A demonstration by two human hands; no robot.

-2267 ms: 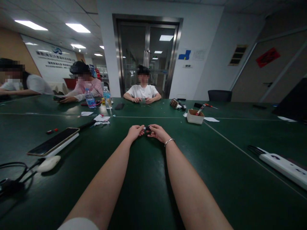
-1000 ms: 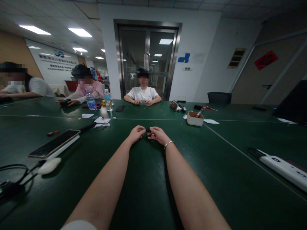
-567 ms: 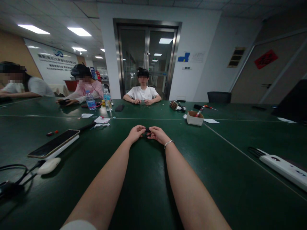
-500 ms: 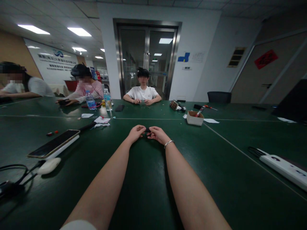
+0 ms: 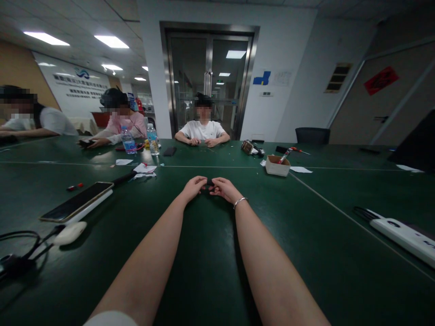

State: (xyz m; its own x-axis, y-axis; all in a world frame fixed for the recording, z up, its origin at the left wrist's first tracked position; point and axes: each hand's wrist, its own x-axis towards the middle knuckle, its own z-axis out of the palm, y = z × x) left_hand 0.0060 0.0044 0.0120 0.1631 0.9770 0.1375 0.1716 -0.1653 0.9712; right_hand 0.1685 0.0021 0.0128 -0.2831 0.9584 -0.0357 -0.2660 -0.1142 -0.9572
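Between my two hands is a small black object point(image 5: 210, 182), too small and too covered by fingers to name. My left hand point(image 5: 195, 188) pinches its left side with thumb and fingertips. From the other side, my right hand point(image 5: 224, 189) is closed on it, a silver bangle point(image 5: 239, 202) round that wrist. Both hands are close together over the green table point(image 5: 210, 253), forearms stretched forward. The fingers hide most of the object's shape.
A phone point(image 5: 78, 201) lies on a white bar at left, near cables and a white oval device point(image 5: 70, 233). A small open box point(image 5: 277, 166) stands beyond my right hand. A power strip point(image 5: 401, 235) lies at right. Bottles point(image 5: 152, 140) and a seated person point(image 5: 203, 131) are across.
My hands stay almost in place around the black object, their grip much the same. The view has shifted very slightly.
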